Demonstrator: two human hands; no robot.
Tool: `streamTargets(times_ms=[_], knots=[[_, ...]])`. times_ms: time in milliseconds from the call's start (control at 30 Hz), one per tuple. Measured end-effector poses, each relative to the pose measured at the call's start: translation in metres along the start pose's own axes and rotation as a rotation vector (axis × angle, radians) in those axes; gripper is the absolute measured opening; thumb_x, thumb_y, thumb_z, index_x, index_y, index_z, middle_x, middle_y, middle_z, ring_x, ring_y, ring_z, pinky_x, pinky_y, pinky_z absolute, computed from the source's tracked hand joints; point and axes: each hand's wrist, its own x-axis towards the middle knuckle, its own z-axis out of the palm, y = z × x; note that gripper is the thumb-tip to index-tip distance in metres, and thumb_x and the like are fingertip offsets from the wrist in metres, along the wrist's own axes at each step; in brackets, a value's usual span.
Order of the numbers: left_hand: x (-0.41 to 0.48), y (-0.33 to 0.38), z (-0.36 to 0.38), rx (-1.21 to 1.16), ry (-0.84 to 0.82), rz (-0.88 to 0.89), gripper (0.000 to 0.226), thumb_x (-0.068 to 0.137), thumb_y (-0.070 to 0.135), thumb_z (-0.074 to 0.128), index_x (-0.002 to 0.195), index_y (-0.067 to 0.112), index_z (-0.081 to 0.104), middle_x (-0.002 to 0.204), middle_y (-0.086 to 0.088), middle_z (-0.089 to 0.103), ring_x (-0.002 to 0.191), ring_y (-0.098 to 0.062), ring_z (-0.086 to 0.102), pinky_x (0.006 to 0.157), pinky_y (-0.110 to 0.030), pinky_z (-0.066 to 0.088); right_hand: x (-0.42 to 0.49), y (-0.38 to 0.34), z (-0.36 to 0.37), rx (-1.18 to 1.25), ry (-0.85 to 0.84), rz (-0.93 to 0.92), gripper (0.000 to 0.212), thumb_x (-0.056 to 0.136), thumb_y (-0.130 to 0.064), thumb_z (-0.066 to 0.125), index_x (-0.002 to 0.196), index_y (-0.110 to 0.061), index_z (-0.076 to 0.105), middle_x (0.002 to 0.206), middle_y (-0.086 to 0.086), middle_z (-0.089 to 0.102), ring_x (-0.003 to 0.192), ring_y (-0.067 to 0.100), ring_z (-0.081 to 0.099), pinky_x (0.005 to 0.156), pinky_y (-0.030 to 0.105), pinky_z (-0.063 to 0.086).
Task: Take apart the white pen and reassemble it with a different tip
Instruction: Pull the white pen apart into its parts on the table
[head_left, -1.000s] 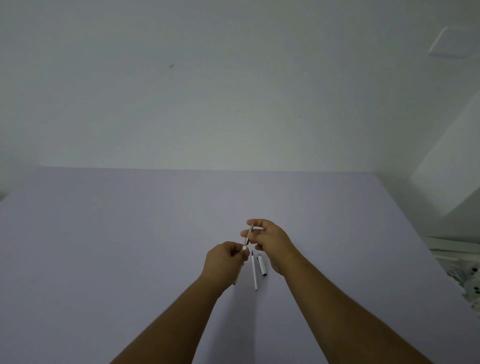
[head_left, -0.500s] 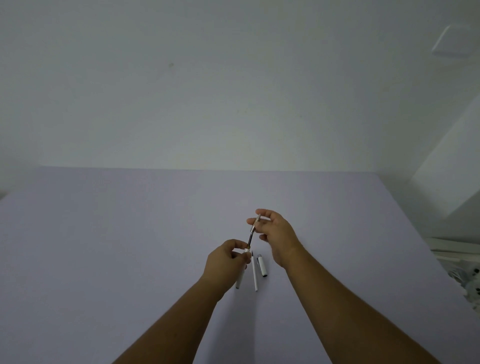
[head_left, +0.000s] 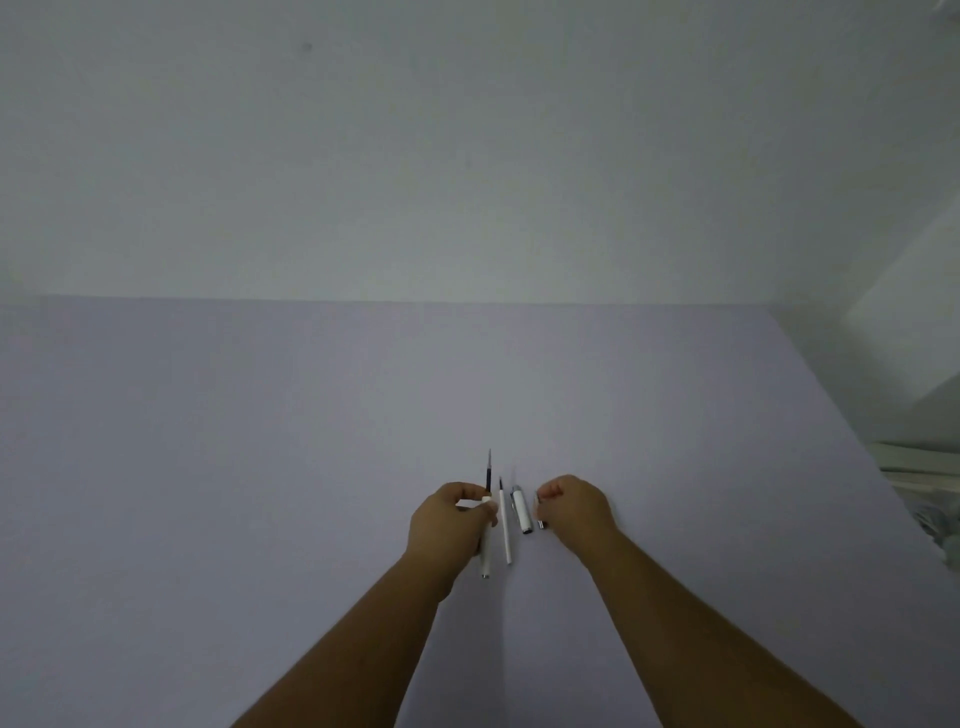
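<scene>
My left hand (head_left: 447, 525) grips the white pen barrel (head_left: 485, 558), which points away from me. A dark refill (head_left: 489, 470) sticks out of the barrel's far end, bare of any tip piece. My right hand (head_left: 576, 512) rests low on the table with its fingers curled around a small metal tip piece (head_left: 541, 526); only the ends of that piece show. Between my hands lie a thin white spare refill (head_left: 505, 527) and the white pen cap (head_left: 521, 512) with its clip, side by side on the table.
The pale lilac table (head_left: 260, 467) spreads wide to the left and ahead, up to a plain wall. Its right edge runs diagonally, with white clutter (head_left: 924, 483) beyond it on the floor.
My right hand has pulled the tip piece off the refill and dropped right, down to the table. My left hand still holds the barrel, now with the refill exposed.
</scene>
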Motion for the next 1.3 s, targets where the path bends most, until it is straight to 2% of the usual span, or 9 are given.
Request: streamTargets(times_ms=[167,400,600,767,833,933,1033,1167,1300], knots=[[0.006,-0.011,0.003,0.043,0.010,-0.009,0.011,0.086,0.015,0.064,0.097,0.014,0.069,0.074,-0.002,0.070,0.062,-0.014,0.058,0.057,-0.020,0.054,0.002,0.004,0.008,0.006,0.019,0.000,0.021,0.076,-0.007,0.059,0.092,-0.006,0.073,0.103,0.015,0.073,0.099,0.027,0.066,0.080,0.026,0.049],[0.009,-0.013,0.005,0.047,0.025,-0.015,0.012,0.085,0.015,0.065,0.097,0.015,0.069,0.072,0.001,0.068,0.065,-0.015,0.059,0.062,-0.023,0.055,0.002,0.005,0.009,0.069,0.065,-0.005,0.025,0.081,-0.009,0.061,0.103,-0.005,0.071,0.113,0.014,0.070,0.108,0.027,0.063,0.093,0.031,0.049],[0.008,-0.012,0.005,0.040,0.009,-0.007,0.012,0.085,0.014,0.064,0.096,0.016,0.068,0.091,-0.010,0.074,0.071,-0.019,0.061,0.066,-0.027,0.057,-0.001,0.006,0.008,0.106,0.057,0.003,0.025,0.084,-0.012,0.060,0.106,-0.007,0.070,0.116,0.010,0.069,0.111,0.025,0.061,0.095,0.030,0.046],[0.008,-0.009,0.007,0.045,0.008,0.016,0.010,0.085,0.016,0.065,0.094,0.019,0.068,0.094,-0.011,0.073,0.069,-0.017,0.061,0.064,-0.025,0.056,-0.006,0.001,0.001,0.381,0.099,-0.005,0.014,0.085,-0.019,0.060,0.093,-0.011,0.070,0.091,0.004,0.068,0.086,0.020,0.061,0.075,0.026,0.045],[0.008,-0.006,0.010,0.054,-0.002,0.037,0.013,0.085,0.017,0.065,0.097,0.019,0.067,0.093,-0.009,0.072,0.067,-0.016,0.061,0.063,-0.023,0.056,-0.011,-0.007,-0.004,0.537,-0.018,-0.020,0.012,0.083,-0.023,0.064,0.083,-0.011,0.069,0.079,0.001,0.064,0.072,0.017,0.056,0.066,0.027,0.044],[0.008,-0.002,0.015,0.091,-0.026,0.068,0.016,0.086,0.019,0.065,0.102,0.020,0.066,0.092,-0.005,0.070,0.070,-0.015,0.063,0.069,-0.027,0.058,-0.014,-0.018,-0.004,0.493,-0.149,-0.070,0.009,0.081,-0.023,0.067,0.074,-0.017,0.068,0.075,0.000,0.065,0.070,0.016,0.057,0.065,0.028,0.045],[0.009,-0.003,0.017,0.114,-0.045,0.075,0.013,0.084,0.020,0.067,0.097,0.023,0.067,0.095,-0.006,0.072,0.077,-0.019,0.065,0.083,-0.037,0.060,-0.011,-0.026,-0.009,0.540,-0.088,-0.080,0.010,0.082,-0.018,0.063,0.073,-0.018,0.067,0.076,0.001,0.065,0.069,0.015,0.056,0.064,0.026,0.045],[0.012,-0.009,0.016,0.125,-0.053,0.065,0.010,0.083,0.020,0.067,0.092,0.025,0.068,0.096,-0.005,0.072,0.077,-0.017,0.063,0.086,-0.039,0.058,0.004,-0.021,-0.023,0.679,0.114,0.022,0.019,0.086,-0.014,0.056,0.069,-0.012,0.063,0.068,0.002,0.060,0.061,0.013,0.051,0.058,0.026,0.042],[0.017,-0.019,0.011,0.106,-0.012,0.026,0.014,0.083,0.020,0.067,0.096,0.023,0.068,0.097,-0.006,0.070,0.073,-0.016,0.059,0.085,-0.037,0.058,0.012,0.004,-0.021,0.167,0.072,0.018,0.033,0.083,-0.016,0.056,0.051,-0.010,0.050,0.057,0.009,0.051,0.053,0.019,0.046,0.060,0.029,0.037]])
